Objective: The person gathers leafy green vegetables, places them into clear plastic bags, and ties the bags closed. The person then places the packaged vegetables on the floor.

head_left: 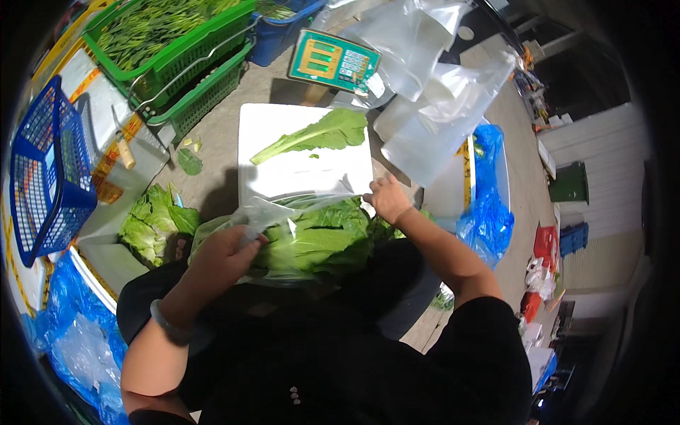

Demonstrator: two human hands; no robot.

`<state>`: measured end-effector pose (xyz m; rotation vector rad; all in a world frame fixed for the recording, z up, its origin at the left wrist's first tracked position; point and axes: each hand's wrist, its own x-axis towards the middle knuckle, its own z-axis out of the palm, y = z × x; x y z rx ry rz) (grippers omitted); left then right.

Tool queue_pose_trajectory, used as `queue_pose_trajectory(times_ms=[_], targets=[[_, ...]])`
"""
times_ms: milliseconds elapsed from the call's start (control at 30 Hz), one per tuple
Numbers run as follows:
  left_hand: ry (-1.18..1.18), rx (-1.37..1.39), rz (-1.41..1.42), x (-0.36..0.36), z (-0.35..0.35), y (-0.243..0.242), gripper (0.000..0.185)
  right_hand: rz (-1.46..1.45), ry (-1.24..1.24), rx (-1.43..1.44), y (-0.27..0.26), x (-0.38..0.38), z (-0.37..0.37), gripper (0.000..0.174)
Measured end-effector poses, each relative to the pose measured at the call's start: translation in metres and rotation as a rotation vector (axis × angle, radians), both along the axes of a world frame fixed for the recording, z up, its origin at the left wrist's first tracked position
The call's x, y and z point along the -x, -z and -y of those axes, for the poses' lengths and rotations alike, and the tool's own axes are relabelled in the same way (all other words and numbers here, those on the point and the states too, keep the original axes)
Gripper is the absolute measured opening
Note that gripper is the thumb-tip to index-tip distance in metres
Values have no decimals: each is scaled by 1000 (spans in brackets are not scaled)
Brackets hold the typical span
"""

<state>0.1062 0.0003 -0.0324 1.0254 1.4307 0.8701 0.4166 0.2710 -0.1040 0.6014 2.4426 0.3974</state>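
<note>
A clear plastic bag [281, 212] with large green leafy vegetables [319, 239] in it lies across my lap, against the near edge of a white scale platform [305, 183]. My left hand [226, 252] pinches the bag's plastic at its left end, thumb and fingers together. At the right end, the curled fingers of my right hand [390, 199] hold the bag's edge close to the platform's corner. One long loose leaf [316, 135] rests on the platform, with a small green scrap below it. The leaves' lower side is hidden in shadow.
Beyond the platform stands the scale's lit display [334, 61], beside hanging clear bags [430, 111]. Green crates [175, 79] of greens stand back left. A wooden-handled knife [123, 143] lies on a foam box near a blue basket [50, 175]. Leaf trimmings [154, 223] lie left; blue plastic [483, 212] lines a right-hand box.
</note>
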Motion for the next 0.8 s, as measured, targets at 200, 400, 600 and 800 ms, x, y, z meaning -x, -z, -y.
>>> queue_pose_trajectory(times_ms=[200,400,600,800], targets=[[233,-305,-329,-70,-32,43,40,-1029,827,1021,-5,24,28,4],[105,-548,-953,-82,-50,120,69,-1281,858,1266,-28,15,23,6],[2,-533,-777,-59,-49,156,39,-1353,1359,997,55,-16,15,42],[-238,-267,-119,-52,-42,89,26,-1143,1462,934,67,-22,36,16]])
